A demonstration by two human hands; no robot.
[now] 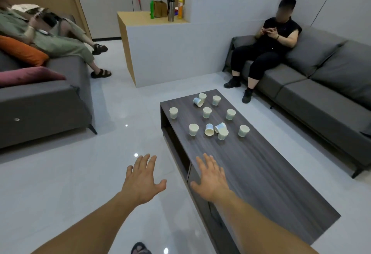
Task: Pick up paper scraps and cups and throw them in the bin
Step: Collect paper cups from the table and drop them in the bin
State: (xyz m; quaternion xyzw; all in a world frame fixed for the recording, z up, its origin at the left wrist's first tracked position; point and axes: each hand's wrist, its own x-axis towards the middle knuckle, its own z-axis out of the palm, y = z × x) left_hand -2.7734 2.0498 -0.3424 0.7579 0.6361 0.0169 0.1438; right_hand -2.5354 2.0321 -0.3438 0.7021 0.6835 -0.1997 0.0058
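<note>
We hold both arms out forward, palms down. Our left hand [143, 181] hangs over the floor [70, 173], fingers spread and empty; our right hand [211, 179] hovers above the table's [261, 173] near edge, likewise splayed, grasping nothing. The cups [208, 129] stand and lie scattered on the table's far half, well apart from both hands.

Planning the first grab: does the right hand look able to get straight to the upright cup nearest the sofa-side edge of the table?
Probably yes. The right hand is open and empty above the near tabletop, and bare wood lies between it and that cup. The tipped cups sit off to the side.
</note>
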